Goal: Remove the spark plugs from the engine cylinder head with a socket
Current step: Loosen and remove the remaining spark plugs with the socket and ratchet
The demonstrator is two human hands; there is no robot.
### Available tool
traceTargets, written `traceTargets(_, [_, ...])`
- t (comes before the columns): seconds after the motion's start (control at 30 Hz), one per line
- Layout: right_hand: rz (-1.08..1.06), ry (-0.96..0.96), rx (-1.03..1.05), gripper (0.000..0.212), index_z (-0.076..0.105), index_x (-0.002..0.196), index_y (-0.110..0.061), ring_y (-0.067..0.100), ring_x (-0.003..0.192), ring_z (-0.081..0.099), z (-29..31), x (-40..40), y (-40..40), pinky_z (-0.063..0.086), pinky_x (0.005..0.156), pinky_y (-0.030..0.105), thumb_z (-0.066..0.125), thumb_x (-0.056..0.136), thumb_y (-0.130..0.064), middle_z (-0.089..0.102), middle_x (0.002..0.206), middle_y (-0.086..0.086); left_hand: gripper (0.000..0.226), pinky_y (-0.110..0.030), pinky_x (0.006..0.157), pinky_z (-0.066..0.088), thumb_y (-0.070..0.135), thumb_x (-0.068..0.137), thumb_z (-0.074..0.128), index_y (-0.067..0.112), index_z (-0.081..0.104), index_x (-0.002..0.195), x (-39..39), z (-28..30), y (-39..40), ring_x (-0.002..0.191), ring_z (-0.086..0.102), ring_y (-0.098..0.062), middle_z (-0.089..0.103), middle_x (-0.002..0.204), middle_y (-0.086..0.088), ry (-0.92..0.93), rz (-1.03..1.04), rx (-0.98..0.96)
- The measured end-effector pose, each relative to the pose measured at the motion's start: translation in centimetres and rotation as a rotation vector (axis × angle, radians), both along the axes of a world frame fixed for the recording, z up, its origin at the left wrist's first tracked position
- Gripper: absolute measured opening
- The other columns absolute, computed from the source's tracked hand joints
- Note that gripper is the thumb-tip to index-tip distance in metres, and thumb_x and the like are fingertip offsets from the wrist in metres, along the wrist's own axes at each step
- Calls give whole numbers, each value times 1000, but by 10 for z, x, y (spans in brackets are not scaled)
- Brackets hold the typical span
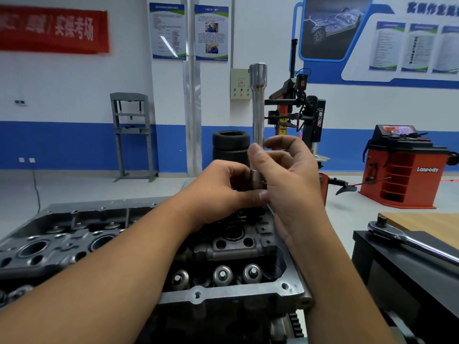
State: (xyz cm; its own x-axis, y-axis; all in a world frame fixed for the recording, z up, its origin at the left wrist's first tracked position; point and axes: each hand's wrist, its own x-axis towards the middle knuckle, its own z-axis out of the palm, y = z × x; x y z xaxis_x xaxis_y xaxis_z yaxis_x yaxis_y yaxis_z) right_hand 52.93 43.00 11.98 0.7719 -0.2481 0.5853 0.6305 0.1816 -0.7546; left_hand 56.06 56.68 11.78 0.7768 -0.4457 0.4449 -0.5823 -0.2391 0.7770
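Observation:
A long silver socket (258, 105) stands upright above the far end of the grey engine cylinder head (223, 247). My right hand (288, 180) pinches the socket's shaft between thumb and fingers near its lower part. My left hand (223, 192) curls its fingers round the socket's bottom end, which is hidden between both hands. No spark plug shows; the hands cover what is at the socket's lower tip. Round plug wells (33, 248) open along the head's top to the left.
A ratchet wrench (407, 240) lies on the black bench (397, 274) at the right, next to a wooden top (427, 224). Behind stand stacked tyres (229, 145), a tyre changer (298, 115), a red wheel balancer (402, 170) and a grey press frame (133, 135).

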Motion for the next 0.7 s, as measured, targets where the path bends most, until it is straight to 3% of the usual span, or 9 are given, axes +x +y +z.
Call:
traceTargets(0.07, [-23,-9,-19,16,61,98,-19,19,74,70,0,0,1,62,75,52,75,93,-14,67,83,13,29,-42,90,62,17,89,83,1,76,111,0,0,-1,102,75,-34,80,105,-17,8,-1,4])
traceTargets(0.17, [-2,-11,9,9,60,96,-19,24,84,76,-1,2,0,63,80,54,66,101,-13,75,89,17,23,-31,61,59,17,94,77,2,77,111,0,1,-1,68,73,-21,79,88,-8,65,-13,-29])
traceTargets(0.2, [3,-7,23,10,60,95,-20,26,87,77,-2,3,0,64,78,52,63,102,-13,76,91,18,20,-29,61,56,14,96,75,4,77,112,-2,1,-1,67,72,-17,79,88,-7,78,-25,-28])
traceTargets(0.3, [24,-1,26,9,60,96,-23,25,87,77,-2,4,-1,60,69,41,66,101,-17,76,95,17,19,-35,89,62,7,97,74,3,77,115,0,1,0,100,78,-25,81,105,-13,47,-25,-6])
traceTargets(0.33, [19,-6,14,11,60,97,-23,23,83,75,-2,3,-1,59,68,39,71,97,-19,75,92,13,20,-36,93,62,7,95,76,2,76,115,0,1,0,103,77,-27,80,106,-14,28,-19,-4])
traceTargets(0.47, [-20,-22,5,24,60,97,-22,19,70,68,-2,4,-1,61,65,39,81,88,-11,63,77,2,30,-45,89,63,16,88,83,-2,75,110,-1,1,-1,101,76,-33,79,104,-20,14,16,-12])
traceTargets(0.57, [-7,-23,5,16,59,96,-21,24,80,74,-2,4,-1,63,76,49,70,97,-10,73,82,10,17,-24,64,58,13,93,78,4,78,108,-1,1,0,71,75,-11,81,91,-7,47,-18,-25])
traceTargets(0.6, [5,-22,12,15,59,96,-22,25,85,76,-2,4,-1,63,77,48,67,99,-9,75,86,14,16,-25,65,59,11,94,77,6,78,110,-1,1,0,72,75,-12,81,92,-6,52,-27,-16])
traceTargets(0.7, [36,-6,28,14,59,95,-22,24,90,77,-2,4,0,61,75,43,64,101,-11,75,96,22,18,-31,89,63,4,95,76,5,77,112,0,1,0,100,78,-24,82,104,-9,22,-14,-4])
